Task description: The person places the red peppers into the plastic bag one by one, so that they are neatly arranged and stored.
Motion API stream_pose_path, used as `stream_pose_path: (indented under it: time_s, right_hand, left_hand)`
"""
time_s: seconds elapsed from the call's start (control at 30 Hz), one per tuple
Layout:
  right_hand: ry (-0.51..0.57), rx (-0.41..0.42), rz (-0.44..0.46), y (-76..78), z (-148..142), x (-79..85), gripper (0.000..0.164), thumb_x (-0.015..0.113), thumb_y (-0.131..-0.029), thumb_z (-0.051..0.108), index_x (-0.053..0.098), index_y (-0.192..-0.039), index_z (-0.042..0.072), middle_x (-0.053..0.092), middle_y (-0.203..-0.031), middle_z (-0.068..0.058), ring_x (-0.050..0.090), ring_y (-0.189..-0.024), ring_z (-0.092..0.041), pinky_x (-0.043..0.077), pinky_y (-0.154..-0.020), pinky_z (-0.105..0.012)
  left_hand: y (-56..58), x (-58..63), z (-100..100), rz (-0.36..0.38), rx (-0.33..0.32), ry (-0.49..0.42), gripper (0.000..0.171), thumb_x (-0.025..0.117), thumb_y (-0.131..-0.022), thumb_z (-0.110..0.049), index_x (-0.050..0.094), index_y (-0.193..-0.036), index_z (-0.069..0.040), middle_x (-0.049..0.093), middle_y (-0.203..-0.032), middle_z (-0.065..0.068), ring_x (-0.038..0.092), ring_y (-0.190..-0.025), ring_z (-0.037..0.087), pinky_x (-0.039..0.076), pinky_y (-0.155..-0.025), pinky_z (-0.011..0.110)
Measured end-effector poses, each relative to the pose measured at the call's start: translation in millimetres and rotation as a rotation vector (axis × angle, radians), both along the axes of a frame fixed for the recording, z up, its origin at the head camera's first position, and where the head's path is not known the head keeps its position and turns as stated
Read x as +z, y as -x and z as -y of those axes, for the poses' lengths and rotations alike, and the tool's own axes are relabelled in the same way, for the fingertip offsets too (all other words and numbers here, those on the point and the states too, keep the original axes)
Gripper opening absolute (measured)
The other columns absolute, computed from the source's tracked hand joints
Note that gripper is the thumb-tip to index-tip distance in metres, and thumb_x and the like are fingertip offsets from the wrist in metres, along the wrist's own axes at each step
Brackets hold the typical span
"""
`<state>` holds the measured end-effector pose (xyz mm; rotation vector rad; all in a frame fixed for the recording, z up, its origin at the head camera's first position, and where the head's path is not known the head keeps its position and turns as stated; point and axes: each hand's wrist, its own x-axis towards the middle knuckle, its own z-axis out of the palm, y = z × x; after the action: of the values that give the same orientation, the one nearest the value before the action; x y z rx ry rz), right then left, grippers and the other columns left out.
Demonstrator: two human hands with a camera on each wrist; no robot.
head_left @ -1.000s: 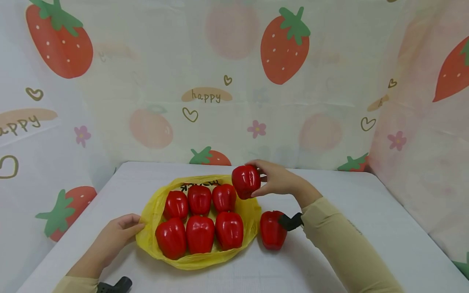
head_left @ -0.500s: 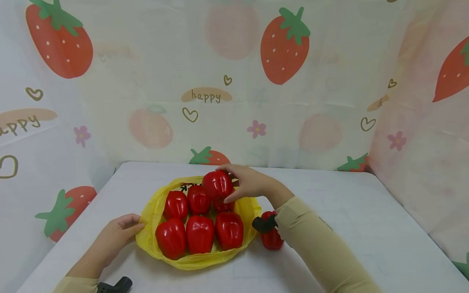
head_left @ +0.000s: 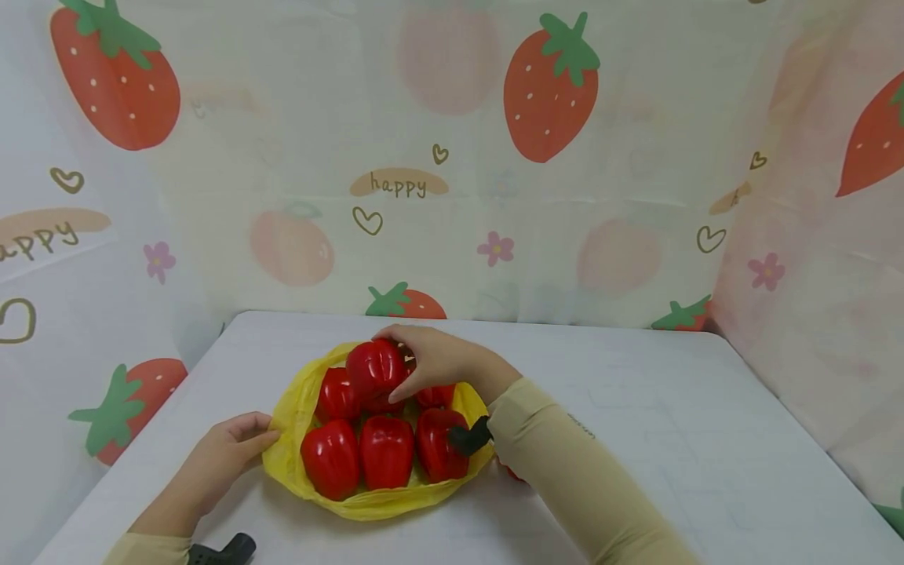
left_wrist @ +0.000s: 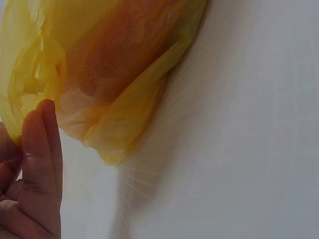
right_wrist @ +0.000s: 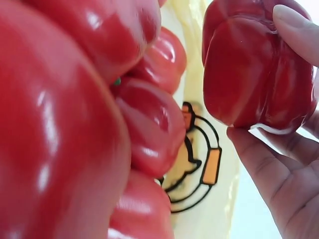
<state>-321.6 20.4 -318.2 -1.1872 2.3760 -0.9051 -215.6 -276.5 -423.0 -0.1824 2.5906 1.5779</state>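
Observation:
A yellow plastic bag [head_left: 286, 471] lies spread on the table, its mouth facing up, with several red bell peppers [head_left: 386, 453] in two rows inside. At its left edge my left hand [head_left: 222, 459] pinches the rim; the left wrist view shows thumb and fingers [left_wrist: 37, 159] on the thin film. My right hand [head_left: 448, 365] grips another bell pepper [head_left: 374, 370] over the back row, partly hiding the peppers behind it. In the right wrist view that pepper [right_wrist: 249, 74] sits between thumb and fingers, beside a black-and-orange print on the bag.
One more bell pepper [head_left: 512, 472] lies on the white table [head_left: 678, 439] right of the bag, mostly hidden by my right sleeve [head_left: 565, 463]. A strawberry-printed cloth [head_left: 452, 235] closes off the back and sides.
My right hand has carried the bell pepper leftward, from the bag's right rim to above the back row's middle. The left hand stays on the rim.

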Motion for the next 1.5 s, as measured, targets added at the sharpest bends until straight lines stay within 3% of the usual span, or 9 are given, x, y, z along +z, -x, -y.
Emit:
stream_pose_path:
  time_s: [0.27, 0.67, 1.23, 1.5]
  right_hand:
    - [-0.067, -0.044, -0.004, 2.0, 20, -5.6, 0.071, 0.080, -0.068, 0.032, 0.041, -0.126, 0.026, 0.051, -0.112, 0.013, 0.049, -0.104, -0.008, 0.050, -0.076, -0.023]
    - [-0.088, -0.083, -0.024, 7.7, 36, -12.1, 0.069, 0.081, -0.067, 0.033, 0.041, -0.123, 0.022, 0.051, -0.109, 0.011, 0.049, -0.101, -0.007, 0.049, -0.079, -0.024]
    - [-0.192, -0.154, -0.037, -4.1, 57, -14.2, 0.074, 0.084, -0.063, 0.031, 0.040, -0.123, 0.022, 0.050, -0.109, 0.008, 0.047, -0.101, -0.010, 0.051, -0.072, -0.025]
    - [-0.191, -0.130, -0.022, -3.3, 54, -15.5, 0.075, 0.083, -0.064, 0.031, 0.040, -0.125, 0.022, 0.051, -0.110, 0.009, 0.047, -0.103, -0.010, 0.051, -0.073, -0.025]
  left_hand:
    - [0.5, 0.2, 2, 0.009, 0.004, -0.014, 0.039, 0.058, -0.089, -0.034, 0.057, -0.111, -0.002, 0.061, -0.110, 0.009, 0.058, -0.094, 0.018, 0.051, -0.084, 0.034]
    - [-0.3, 1.8, 4, 0.018, 0.007, -0.007, 0.037, 0.057, -0.090, -0.033, 0.058, -0.111, -0.002, 0.061, -0.110, 0.009, 0.058, -0.094, 0.018, 0.051, -0.084, 0.035]
    - [-0.3, 2.4, 5, 0.010, 0.007, -0.020, 0.039, 0.058, -0.089, -0.034, 0.057, -0.111, -0.002, 0.060, -0.110, 0.010, 0.059, -0.093, 0.019, 0.051, -0.083, 0.034]
    - [-0.6, 1.4, 7, 0.010, 0.001, -0.027, 0.039, 0.058, -0.089, -0.034, 0.057, -0.110, -0.002, 0.060, -0.109, 0.009, 0.058, -0.094, 0.019, 0.051, -0.084, 0.034]
